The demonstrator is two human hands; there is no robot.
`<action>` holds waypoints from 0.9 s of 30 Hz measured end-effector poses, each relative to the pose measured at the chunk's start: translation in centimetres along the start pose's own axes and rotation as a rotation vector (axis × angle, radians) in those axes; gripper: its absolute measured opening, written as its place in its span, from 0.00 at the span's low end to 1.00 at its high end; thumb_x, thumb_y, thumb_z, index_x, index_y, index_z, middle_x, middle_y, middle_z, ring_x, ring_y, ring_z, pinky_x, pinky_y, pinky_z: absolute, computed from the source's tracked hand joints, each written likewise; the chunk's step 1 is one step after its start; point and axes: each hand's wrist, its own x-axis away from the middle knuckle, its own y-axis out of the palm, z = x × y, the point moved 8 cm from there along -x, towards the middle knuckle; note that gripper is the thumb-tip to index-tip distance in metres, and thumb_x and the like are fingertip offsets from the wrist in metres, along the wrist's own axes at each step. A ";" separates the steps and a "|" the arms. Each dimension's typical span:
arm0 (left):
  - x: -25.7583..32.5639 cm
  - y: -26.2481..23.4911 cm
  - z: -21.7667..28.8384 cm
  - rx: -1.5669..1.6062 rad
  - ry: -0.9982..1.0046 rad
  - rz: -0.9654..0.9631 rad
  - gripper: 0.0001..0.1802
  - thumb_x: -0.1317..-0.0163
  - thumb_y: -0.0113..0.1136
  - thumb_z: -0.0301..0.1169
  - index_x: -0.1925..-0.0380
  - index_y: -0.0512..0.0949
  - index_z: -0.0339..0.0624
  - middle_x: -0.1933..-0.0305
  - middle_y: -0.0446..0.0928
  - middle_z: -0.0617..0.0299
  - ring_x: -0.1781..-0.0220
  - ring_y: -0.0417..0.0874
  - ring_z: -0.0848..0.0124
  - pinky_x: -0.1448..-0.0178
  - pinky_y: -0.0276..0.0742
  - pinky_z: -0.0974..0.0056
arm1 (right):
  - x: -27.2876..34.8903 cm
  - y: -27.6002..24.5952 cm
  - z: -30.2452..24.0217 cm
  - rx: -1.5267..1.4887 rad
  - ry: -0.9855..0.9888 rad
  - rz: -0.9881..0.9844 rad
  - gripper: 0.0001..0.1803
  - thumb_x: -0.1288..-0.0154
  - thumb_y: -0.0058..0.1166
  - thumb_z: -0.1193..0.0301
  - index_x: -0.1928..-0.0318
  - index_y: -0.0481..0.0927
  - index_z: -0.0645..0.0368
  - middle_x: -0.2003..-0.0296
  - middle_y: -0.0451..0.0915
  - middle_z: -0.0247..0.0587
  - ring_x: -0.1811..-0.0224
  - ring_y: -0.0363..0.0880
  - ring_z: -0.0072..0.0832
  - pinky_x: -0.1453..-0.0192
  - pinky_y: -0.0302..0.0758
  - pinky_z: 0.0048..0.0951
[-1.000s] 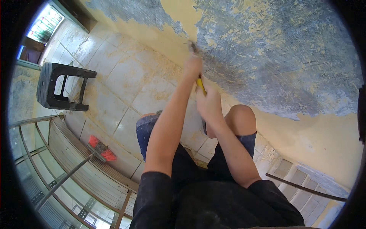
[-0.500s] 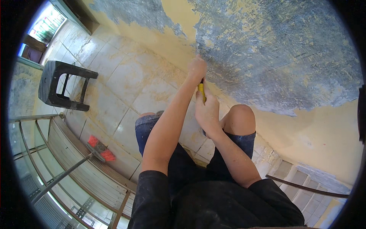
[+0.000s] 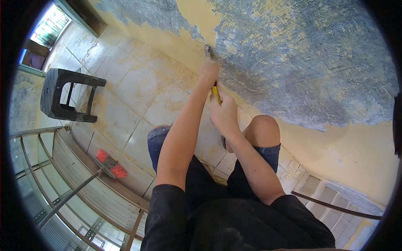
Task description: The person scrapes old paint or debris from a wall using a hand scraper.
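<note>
Both my hands are closed around a scraper with a yellow handle (image 3: 215,93). My left hand (image 3: 209,71) grips it farther forward, close to its metal end. Behind it, my right hand (image 3: 225,115) wraps the rear of the handle. The scraper's tip meets the wall where cream-yellow paint (image 3: 193,52) borders a bared grey patch (image 3: 301,62). That grey patch is rough, with flecks of yellow left on it. My fingers hide most of the tool.
A black plastic stool (image 3: 52,94) lies on its side on the tiled floor (image 3: 134,85), which is strewn with paint flakes and dust. A broom with red bristles (image 3: 118,170) leans by a glass-paned cabinet (image 3: 79,167) at the left. A doorway opens at the far left.
Both hands and the scraper have shifted slightly left along the wall. The scraper's metal tip now shows beyond my left hand, at the paint's edge.
</note>
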 end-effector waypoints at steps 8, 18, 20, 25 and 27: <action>0.8 -1.3 0.7 0.045 0.011 0.034 0.14 0.40 0.53 0.29 0.63 0.83 0.30 0.58 0.81 0.40 0.56 0.85 0.51 0.55 0.81 0.55 | 0.8 -0.1 -0.7 0.067 -0.053 -0.004 0.26 0.31 0.44 0.70 0.34 0.68 0.61 0.64 0.81 0.58 0.67 0.80 0.31 0.60 0.73 0.32; 3.6 -1.8 4.0 0.234 -0.057 0.311 0.14 0.37 0.49 0.29 0.65 0.83 0.31 0.63 0.83 0.45 0.61 0.86 0.53 0.56 0.81 0.54 | 3.2 -2.2 1.2 -0.022 0.039 -0.038 0.28 0.31 0.44 0.70 0.32 0.65 0.62 0.73 0.79 0.56 0.73 0.79 0.36 0.66 0.72 0.35; 3.1 -2.2 3.7 0.026 0.007 0.287 0.14 0.37 0.50 0.29 0.64 0.83 0.33 0.63 0.83 0.47 0.60 0.85 0.53 0.55 0.80 0.53 | 2.4 -1.6 1.3 -0.028 0.051 -0.022 0.26 0.32 0.45 0.69 0.34 0.68 0.63 0.72 0.79 0.57 0.73 0.79 0.37 0.66 0.72 0.36; -0.6 -2.5 -0.9 0.008 -0.029 0.047 0.12 0.39 0.53 0.28 0.63 0.84 0.36 0.64 0.83 0.50 0.56 0.85 0.55 0.53 0.80 0.55 | -1.9 0.6 -0.4 0.032 -0.040 -0.011 0.23 0.31 0.46 0.70 0.37 0.72 0.60 0.75 0.78 0.47 0.77 0.72 0.21 0.71 0.68 0.29; -1.3 -1.2 -1.0 -0.102 0.051 -0.055 0.10 0.43 0.57 0.27 0.66 0.84 0.34 0.70 0.82 0.43 0.69 0.85 0.53 0.63 0.81 0.55 | -2.1 1.1 0.0 0.043 0.022 -0.041 0.23 0.32 0.46 0.69 0.38 0.73 0.60 0.75 0.78 0.48 0.77 0.73 0.23 0.70 0.69 0.30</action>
